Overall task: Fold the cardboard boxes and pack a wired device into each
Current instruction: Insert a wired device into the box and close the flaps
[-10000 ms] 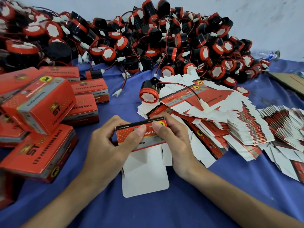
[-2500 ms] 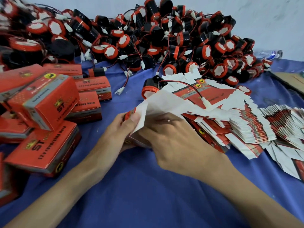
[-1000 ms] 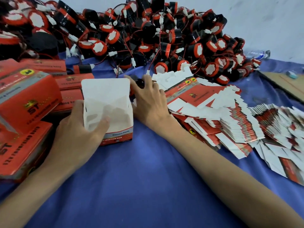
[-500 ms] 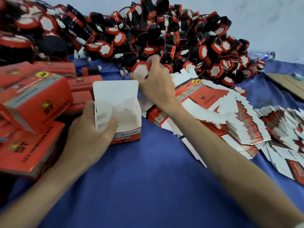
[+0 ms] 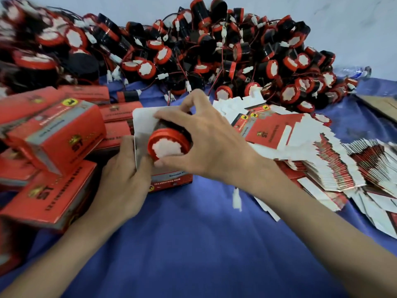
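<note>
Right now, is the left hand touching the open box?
Touching. The head view shows the left hand holding the open box by its left wall.

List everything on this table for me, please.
wired devices: many, black with red rims, heaped along the back
held device: one, red rim and white face, over the open box
open box: one, red outside, white inside, centre
closed boxes: several, red, stacked at left
flat box blanks: many, red and white, fanned at right
white connector: one, below the right wrist
cloth: one, blue, covering the table
bottle: one, clear, far back right
left hand: holds the open box's left wall
right hand: grips the held device
</note>
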